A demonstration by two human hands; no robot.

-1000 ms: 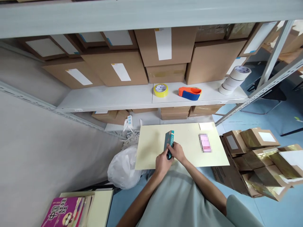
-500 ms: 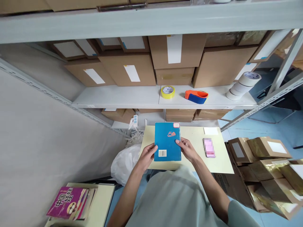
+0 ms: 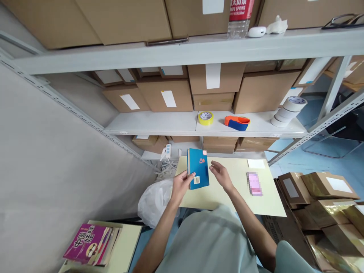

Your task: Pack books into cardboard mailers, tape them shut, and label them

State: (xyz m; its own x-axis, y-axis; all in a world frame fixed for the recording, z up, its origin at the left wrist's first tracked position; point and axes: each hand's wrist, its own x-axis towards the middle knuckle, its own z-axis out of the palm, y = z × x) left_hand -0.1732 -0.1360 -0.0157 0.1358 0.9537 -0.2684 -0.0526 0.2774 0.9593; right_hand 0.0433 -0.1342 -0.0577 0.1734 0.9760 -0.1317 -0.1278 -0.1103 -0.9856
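A blue book (image 3: 199,167) with a small pink drawing and a white barcode label is held up over the pale yellow table (image 3: 227,197). My left hand (image 3: 181,184) grips its lower left side, thumb on the cover and fingers behind it. The book is turned at an angle, so its spine or page edge shows on the left. Just off the book's right edge is my right hand (image 3: 221,175), its fingers apart and nothing in it. A phone with a blurred pink screen (image 3: 254,184) and a white paper (image 3: 256,163) lie on the table to the right.
A yellow tape roll (image 3: 206,118), an orange and blue tape dispenser (image 3: 237,123) and stacked white rolls (image 3: 288,112) sit on the shelf (image 3: 159,123). Taped cartons (image 3: 327,185) pile up at right. A white plastic bag (image 3: 155,201) and a stack of books (image 3: 88,244) are at left.
My right hand has let go of the book and moved slightly away from it. The book has turned in my left hand, so its cover looks narrower. The camera view has tilted upward.
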